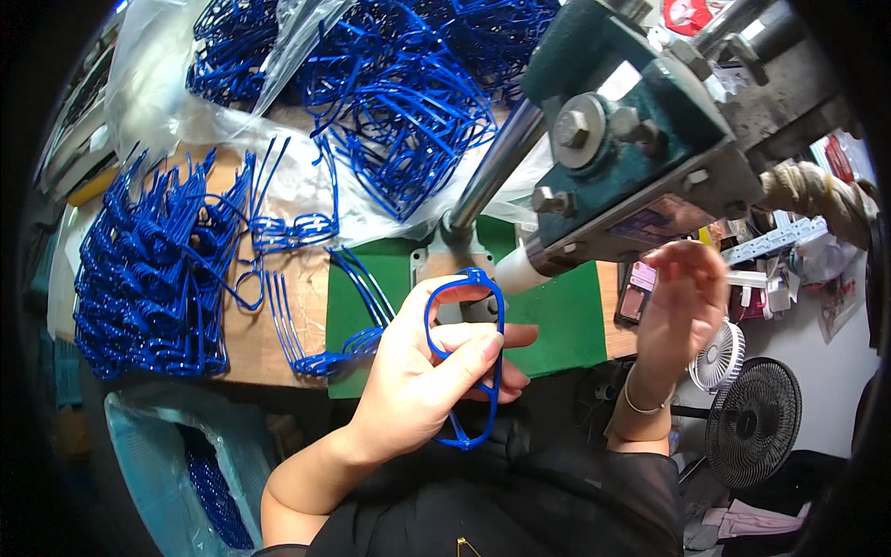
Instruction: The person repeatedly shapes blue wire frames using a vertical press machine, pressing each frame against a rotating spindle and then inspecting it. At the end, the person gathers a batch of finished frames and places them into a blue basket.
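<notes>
My left hand [424,376] grips a blue eyeglass frame [499,313] at one rim, thumb on its near side. The frame stands on end, one rim above the other, over the near part of a green mat [557,334]. Just beyond it are the metal base and chrome column [498,167] of a bench press. The dark green press head [626,139] carries a white cylindrical tip [516,270] that points down towards the mat. My right hand [686,299] is raised beside the press head, blurred, with loosely curved fingers and nothing visible in it.
Stacked blue frames [153,278] cover the table's left side. More lie heaped on clear plastic sheeting [376,223] at the back. Several frames [327,362] overlap the mat's left edge. Below left stands a plastic-lined blue bin [139,445]. A black fan [753,421] is at right.
</notes>
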{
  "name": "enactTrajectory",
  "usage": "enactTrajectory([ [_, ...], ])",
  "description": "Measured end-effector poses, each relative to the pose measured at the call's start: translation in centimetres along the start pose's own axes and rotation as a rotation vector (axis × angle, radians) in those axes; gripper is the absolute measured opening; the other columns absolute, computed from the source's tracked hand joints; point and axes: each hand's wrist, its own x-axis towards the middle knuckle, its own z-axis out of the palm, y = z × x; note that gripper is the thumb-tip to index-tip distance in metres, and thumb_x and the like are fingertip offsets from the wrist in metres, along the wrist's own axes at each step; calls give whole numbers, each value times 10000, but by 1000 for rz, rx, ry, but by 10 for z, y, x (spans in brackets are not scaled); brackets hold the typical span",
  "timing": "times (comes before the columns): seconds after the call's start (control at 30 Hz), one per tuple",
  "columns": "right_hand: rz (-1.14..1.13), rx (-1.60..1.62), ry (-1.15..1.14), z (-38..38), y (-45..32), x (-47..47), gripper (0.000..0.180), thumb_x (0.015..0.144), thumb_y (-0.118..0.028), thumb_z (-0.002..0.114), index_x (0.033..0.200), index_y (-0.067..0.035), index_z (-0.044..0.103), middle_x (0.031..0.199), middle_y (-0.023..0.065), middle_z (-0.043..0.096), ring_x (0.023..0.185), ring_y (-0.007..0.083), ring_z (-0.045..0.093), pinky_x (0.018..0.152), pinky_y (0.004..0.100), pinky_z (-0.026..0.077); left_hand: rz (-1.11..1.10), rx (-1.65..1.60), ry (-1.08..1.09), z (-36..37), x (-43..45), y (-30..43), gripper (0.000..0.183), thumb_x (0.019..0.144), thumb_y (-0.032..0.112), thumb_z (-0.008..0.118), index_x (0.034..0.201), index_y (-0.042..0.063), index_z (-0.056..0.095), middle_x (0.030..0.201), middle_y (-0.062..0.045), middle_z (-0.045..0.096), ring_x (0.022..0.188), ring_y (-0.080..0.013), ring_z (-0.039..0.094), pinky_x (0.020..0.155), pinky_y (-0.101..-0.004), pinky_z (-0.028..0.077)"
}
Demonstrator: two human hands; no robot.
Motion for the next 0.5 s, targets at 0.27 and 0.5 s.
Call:
enactTrajectory([
  [0.27, 203, -92, -196, 4, 21, -26, 92, 825, 12, 520, 914, 29, 532, 831, 65, 540, 743, 110, 516, 680, 209, 416, 39, 164, 96, -18, -10, -16, 386, 853, 51, 495, 1181, 40, 291, 992, -194, 584, 719, -174, 607, 646, -288, 514],
  [0.5, 553, -19, 7, -7, 40, -55, 93, 851, -48, 509, 914, 15, 538, 734, 28, 529, 651, 84, 486, 611, 189, 394, -58, 644, -1, -52, -13, -44, 324, 871, 80, 470, 1159, 28, 331, 908, -136, 619, 708, -126, 605, 638, -247, 495],
])
